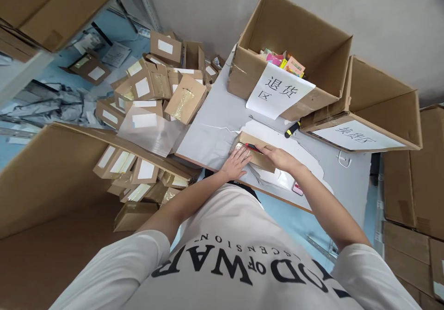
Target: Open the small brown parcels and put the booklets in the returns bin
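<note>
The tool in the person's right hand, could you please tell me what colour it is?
Red, with a dark part; the tool shows in the head view, over the small box.

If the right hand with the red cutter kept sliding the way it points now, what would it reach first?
The right hand points leftward along the small cardboard parcel, so it would probably meet the left hand pressing that parcel first, though depth is hard to judge.

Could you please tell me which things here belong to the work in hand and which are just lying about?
In hand:
small box under both hands
left hand flat on it
right hand with a red tool

Lying about:
open carton with sign
second carton
heap of parcels
black-yellow marker
table
</note>
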{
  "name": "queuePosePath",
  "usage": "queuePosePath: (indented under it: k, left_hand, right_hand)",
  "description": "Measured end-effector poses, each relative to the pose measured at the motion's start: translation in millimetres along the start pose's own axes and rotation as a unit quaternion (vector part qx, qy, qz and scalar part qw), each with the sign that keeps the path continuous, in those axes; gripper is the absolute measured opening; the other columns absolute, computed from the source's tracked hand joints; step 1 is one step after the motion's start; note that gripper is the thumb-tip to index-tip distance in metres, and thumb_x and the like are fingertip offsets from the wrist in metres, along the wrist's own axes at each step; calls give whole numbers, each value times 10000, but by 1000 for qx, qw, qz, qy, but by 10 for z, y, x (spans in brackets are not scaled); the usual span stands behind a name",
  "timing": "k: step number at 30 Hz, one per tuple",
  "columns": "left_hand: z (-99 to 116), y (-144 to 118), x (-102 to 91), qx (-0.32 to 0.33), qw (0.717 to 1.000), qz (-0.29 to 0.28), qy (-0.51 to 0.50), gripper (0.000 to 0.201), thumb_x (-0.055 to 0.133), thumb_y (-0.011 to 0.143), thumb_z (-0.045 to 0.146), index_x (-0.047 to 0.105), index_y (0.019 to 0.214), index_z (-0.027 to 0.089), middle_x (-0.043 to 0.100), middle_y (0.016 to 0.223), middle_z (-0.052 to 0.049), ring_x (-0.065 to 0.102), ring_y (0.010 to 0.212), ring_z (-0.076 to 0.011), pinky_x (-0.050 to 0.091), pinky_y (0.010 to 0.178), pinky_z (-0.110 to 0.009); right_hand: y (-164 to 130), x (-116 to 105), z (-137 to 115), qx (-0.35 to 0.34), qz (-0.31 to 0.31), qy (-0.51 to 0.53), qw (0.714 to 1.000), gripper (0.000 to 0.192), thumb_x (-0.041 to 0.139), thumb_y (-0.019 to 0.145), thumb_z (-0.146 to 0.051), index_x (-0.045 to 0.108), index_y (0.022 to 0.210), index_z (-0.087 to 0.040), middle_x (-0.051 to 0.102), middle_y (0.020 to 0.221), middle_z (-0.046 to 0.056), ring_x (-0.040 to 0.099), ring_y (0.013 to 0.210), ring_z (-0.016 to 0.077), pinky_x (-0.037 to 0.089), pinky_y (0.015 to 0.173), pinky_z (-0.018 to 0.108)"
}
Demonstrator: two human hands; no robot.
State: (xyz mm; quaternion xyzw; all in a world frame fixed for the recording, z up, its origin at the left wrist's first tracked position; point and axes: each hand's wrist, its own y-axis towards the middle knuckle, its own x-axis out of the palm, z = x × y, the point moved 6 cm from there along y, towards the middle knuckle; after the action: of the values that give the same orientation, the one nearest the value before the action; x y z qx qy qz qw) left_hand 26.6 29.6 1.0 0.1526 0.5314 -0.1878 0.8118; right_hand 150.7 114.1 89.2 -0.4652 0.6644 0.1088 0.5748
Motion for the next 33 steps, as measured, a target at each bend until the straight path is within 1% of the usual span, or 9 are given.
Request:
queuePosePath:
  k: [3,6,10,14,18,22,27,30,33]
  left_hand:
    - [-11,2,15,0,1000,0,-1,755,606,790,431,332,1439,161,160,1561,-141,54,1444,-312,57,1154,-472]
    - [-18,6,18,6,1000,0,-2,753,609,789,435,339,1435,159,173,1558,-142,54,1444,-313,61,1154,-469]
    - [-33,12,11,8,1000,-5,-7,758,606,792,432,326,1443,163,165,1560,-140,54,1443,-316,72,1151,-476]
    - [-41,17,-3,4,1000,-12,-11,769,602,791,443,318,1447,160,164,1560,-147,65,1441,-327,80,1147,-483]
    - [-34,15,-19,0,1000,-26,9,759,583,797,465,329,1444,159,178,1557,-146,73,1439,-330,93,1147,-479]
    - [-22,14,-39,-4,999,-43,32,768,572,799,482,319,1452,169,202,1551,-144,90,1438,-331,120,1143,-480]
    - [-14,27,-42,-21,996,-68,47,776,555,804,498,299,1465,183,221,1546,-134,96,1438,-333,131,1141,-482]
    - [-15,37,-37,-32,995,-73,56,769,548,808,498,304,1463,179,219,1546,-138,97,1438,-335,135,1139,-481]
    - [-18,48,-24,-33,995,-75,65,755,532,817,502,309,1462,179,216,1548,-134,88,1439,-333,125,1140,-486]
  right_hand:
    - [33,3,-16,15,-13,-36,999,694,400,844,-70,257,1477,-316,605,1149,82,631,843,188,459,716,260]
    - [58,-6,-28,26,-15,-55,998,717,406,825,-46,273,1467,-336,606,1125,74,631,820,176,446,699,246]
    - [89,-50,-49,26,-20,-71,997,685,401,842,-47,309,1451,-346,603,1113,77,637,804,184,433,689,258]
    - [112,-117,-101,36,-51,-97,993,654,417,865,-74,306,1456,-333,601,1131,87,641,748,174,418,667,260]
    - [108,-190,-165,46,-86,-128,987,630,396,892,-109,262,1469,-326,592,1147,99,651,763,180,413,645,262]
    - [79,-207,-175,27,-112,-151,982,599,351,916,-135,236,1478,-305,585,1155,124,658,819,209,406,637,273]
    - [-102,-193,-6,36,-132,-159,978,571,319,917,-112,294,1459,-289,601,1131,142,663,834,228,393,619,281]
    - [-343,-182,179,57,-133,-155,977,586,336,899,-87,337,1437,-318,609,1138,130,662,833,233,391,615,284]
    - [-649,-132,418,90,-130,-150,976,629,360,870,-46,355,1429,-334,625,1111,121,655,804,213,391,624,281]
